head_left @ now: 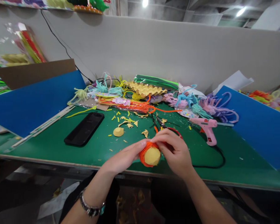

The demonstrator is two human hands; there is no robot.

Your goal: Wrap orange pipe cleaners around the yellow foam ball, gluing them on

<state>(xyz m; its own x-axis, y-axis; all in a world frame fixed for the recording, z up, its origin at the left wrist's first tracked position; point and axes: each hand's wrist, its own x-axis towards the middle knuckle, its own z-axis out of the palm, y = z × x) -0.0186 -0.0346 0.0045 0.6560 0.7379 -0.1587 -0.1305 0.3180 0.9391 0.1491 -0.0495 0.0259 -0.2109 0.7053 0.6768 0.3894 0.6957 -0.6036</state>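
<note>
Yellow cup (152,156), faceted end near, ringed by ribbed orange strand (143,156); left hand (128,153), fingers nearly straight, and right hand (174,151), fingers curled, grip it.

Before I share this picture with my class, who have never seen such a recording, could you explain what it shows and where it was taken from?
There is no machine here. One camera, worn on a person's head, looks forward and down at their bare left hand and right hand. Between their fingers they hold a small rounded yellow piece with a fuzzy orange band around its side, near the front edge of a green table.

On the table lie a black phone, another small yellow piece among scraps, and a pink glue gun. Colourful fuzzy stems are heaped towards the back.
</note>
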